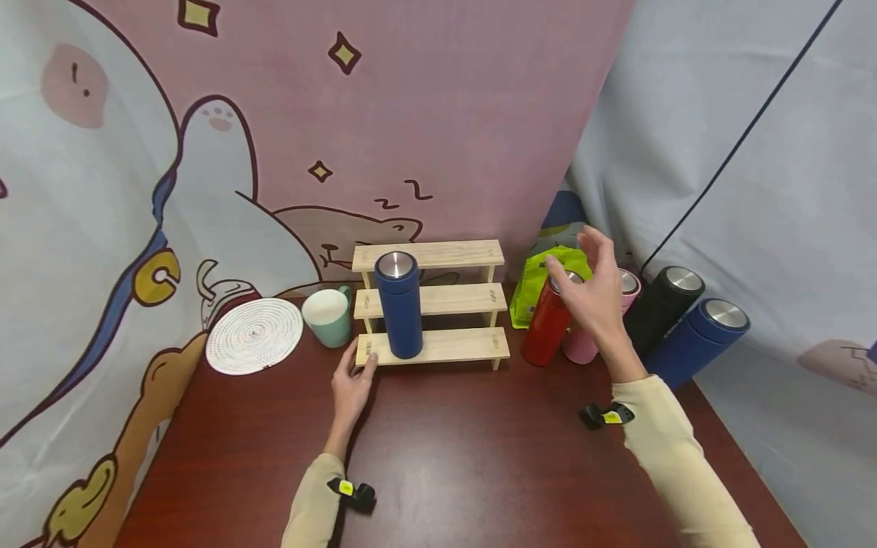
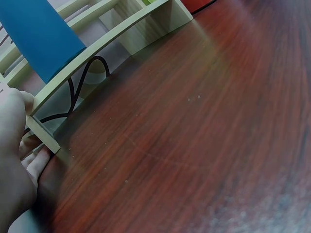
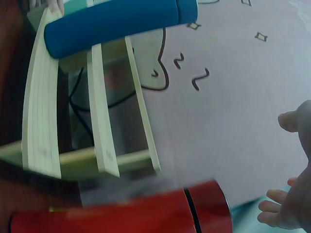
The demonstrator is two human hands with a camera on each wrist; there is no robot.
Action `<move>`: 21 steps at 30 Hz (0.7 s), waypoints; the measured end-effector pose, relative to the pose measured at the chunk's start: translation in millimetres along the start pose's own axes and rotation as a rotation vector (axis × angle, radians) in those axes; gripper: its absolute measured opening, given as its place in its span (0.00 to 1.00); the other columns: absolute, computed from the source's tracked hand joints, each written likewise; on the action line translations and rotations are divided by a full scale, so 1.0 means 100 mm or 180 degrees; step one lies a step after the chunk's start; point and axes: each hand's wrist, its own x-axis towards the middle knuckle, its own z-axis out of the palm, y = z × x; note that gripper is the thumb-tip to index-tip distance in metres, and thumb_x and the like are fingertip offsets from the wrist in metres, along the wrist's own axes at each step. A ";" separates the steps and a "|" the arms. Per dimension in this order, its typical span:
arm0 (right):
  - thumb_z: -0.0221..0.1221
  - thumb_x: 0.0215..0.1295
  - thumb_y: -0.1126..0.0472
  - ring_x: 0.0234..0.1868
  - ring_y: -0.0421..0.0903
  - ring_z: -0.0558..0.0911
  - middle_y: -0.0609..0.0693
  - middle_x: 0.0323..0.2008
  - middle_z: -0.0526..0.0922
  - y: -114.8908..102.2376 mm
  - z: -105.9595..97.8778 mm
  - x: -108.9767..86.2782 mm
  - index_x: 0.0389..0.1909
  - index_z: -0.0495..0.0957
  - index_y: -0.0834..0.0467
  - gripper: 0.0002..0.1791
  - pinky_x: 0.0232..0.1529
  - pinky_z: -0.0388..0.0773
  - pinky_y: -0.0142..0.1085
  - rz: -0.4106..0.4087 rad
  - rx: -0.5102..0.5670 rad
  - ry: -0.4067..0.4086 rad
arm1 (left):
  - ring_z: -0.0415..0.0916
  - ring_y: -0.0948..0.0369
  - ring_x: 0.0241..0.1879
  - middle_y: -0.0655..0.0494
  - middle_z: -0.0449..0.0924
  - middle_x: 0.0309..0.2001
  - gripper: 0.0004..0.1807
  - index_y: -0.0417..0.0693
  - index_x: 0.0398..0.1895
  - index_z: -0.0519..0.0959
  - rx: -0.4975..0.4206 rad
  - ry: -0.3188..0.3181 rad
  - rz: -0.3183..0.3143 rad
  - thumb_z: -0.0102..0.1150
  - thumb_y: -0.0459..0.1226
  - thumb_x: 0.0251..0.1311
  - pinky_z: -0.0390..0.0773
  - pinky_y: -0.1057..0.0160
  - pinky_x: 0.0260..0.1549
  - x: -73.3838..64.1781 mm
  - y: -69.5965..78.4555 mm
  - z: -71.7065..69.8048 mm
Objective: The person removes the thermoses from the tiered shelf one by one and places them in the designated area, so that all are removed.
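Note:
A three-step wooden rack (image 1: 466, 345) stands on the table, and a dark blue thermos (image 1: 402, 316) is upright near the left of its lowest step. My left hand (image 1: 351, 392) grips that step's left end, thumb over the board; in the left wrist view the fingers (image 2: 36, 162) are around the end leg. Up on the right, my right hand (image 1: 594, 293) is raised in the air by a red thermos (image 1: 543, 331), thumb and fingers spread apart with nothing between them. From the right wrist, the red thermos (image 3: 121, 213) lies below and left of the hand.
Behind the right hand are a pink thermos (image 1: 581, 346), a black thermos (image 1: 661, 308), another blue thermos (image 1: 699, 342) and a yellow-green bag (image 1: 527, 285). A mint mug (image 1: 332, 329) and a round white woven mat (image 1: 253, 335) are left of the rack. Printed cloth hangs behind.

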 end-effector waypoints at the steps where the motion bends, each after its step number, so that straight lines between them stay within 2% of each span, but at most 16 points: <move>1: 0.66 0.66 0.50 0.75 0.51 0.67 0.56 0.72 0.69 -0.02 0.05 0.00 0.75 0.60 0.55 0.40 0.76 0.60 0.49 0.0013 0.0015 -0.0041 | 0.74 0.48 0.66 0.44 0.73 0.69 0.32 0.56 0.73 0.71 0.0007 0.0002 -0.0003 0.66 0.47 0.66 0.77 0.43 0.59 0.00 0.00 0.00; 4: 0.67 0.65 0.50 0.74 0.52 0.68 0.57 0.71 0.70 -0.08 0.21 0.01 0.74 0.61 0.57 0.41 0.76 0.61 0.49 -0.0047 0.0063 -0.0070 | 0.74 0.50 0.66 0.46 0.73 0.70 0.32 0.58 0.72 0.72 0.0060 0.0012 -0.0025 0.67 0.47 0.66 0.77 0.44 0.60 0.01 0.00 -0.01; 12: 0.69 0.63 0.51 0.73 0.53 0.69 0.60 0.67 0.73 -0.23 0.57 -0.01 0.73 0.62 0.57 0.42 0.75 0.62 0.50 -0.0188 0.0319 -0.0195 | 0.76 0.50 0.64 0.44 0.75 0.68 0.31 0.56 0.72 0.73 0.0034 0.0061 0.0005 0.67 0.44 0.66 0.78 0.45 0.58 0.02 -0.01 -0.01; 21: 0.69 0.64 0.52 0.73 0.52 0.70 0.57 0.70 0.73 -0.41 0.95 -0.10 0.74 0.61 0.55 0.42 0.73 0.65 0.51 -0.0267 0.0606 -0.0511 | 0.72 0.50 0.68 0.45 0.71 0.71 0.32 0.56 0.72 0.72 0.0024 0.0022 -0.0003 0.67 0.46 0.66 0.77 0.44 0.60 0.03 -0.03 -0.01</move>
